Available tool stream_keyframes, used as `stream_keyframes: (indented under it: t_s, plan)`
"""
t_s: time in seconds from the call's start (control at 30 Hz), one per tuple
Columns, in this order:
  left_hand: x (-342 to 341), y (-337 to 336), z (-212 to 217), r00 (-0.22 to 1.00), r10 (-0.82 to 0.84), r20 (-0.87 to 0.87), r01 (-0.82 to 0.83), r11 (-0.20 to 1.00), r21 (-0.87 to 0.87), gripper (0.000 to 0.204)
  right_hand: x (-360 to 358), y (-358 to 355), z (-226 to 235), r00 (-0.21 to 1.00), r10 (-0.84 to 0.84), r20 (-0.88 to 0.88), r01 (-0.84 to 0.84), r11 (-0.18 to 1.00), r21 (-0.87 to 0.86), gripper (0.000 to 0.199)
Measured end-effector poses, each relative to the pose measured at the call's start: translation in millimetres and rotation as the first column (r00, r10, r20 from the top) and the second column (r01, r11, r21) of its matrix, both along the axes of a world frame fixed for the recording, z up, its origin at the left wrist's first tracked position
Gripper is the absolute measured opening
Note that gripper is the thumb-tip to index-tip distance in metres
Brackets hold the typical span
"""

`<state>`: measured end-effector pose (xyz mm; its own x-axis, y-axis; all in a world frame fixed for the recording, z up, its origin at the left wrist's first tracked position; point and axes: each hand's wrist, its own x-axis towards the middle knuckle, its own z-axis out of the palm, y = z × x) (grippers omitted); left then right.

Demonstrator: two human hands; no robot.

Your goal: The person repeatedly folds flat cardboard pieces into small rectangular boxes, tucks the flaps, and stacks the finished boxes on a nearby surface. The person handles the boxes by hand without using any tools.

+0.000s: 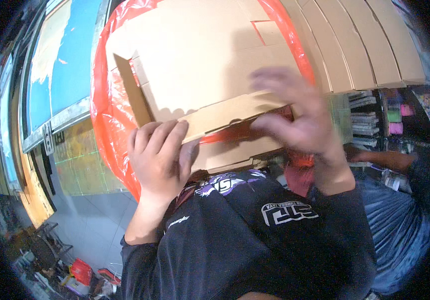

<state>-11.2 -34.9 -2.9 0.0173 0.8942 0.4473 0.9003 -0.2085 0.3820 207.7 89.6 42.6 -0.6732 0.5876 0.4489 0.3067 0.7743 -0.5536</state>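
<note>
Flat cardboard sheet being folded at chest height, over orange plastic.
Looking light, stiff, creasing easily; left hand is gripping the flap edge, right hand is blurred, fingers spread, grip unclear. Best held along folds.

Dark long sleeves, white emblem

The big flat cardboard box fills the space in front, with orange plastic behind it. The left hand and right hand are tight against its front flap. A stack of folded cardboard blocks the right side. Another person's arm is low on the right. The grey floor on the left is open, with small clutter further down
</note>
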Motion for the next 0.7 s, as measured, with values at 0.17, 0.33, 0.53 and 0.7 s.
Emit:
stream_keyframes:
  t_s: [0.17, 0.33, 0.53, 0.7]
  plan:
    - [-2.1, -0.1, -1.0, 1.000, -0.010, 0.002, 0.010, 0.999, 0.038, 0.039, 62.7, 17.3, -13.4, 0.774, -0.633, 0.008, 0.584, 0.710, -0.393, 0.038]
    - [-1.5, 5.3, -5.6, 1.000, -0.005, -0.014, 0.006, 0.997, 0.081, 0.044, 69.9, 9.6, -27.3, 0.764, -0.582, 0.278, 0.645, 0.669, -0.370, 0.044]
    - [4.3, 2.3, -6.2, 0.988, 0.093, 0.123, -0.100, 0.994, 0.050, 0.073, 81.0, -0.6, -18.8, 0.875, -0.473, 0.103, 0.361, 0.496, -0.789, 0.047]
    - [-5.2, 0.7, -8.9, 0.998, 0.035, -0.048, -0.035, 0.999, -0.014, 0.072, 111.4, 0.9, -34.0, 0.977, -0.149, -0.151, 0.013, 0.754, -0.657, 0.043]
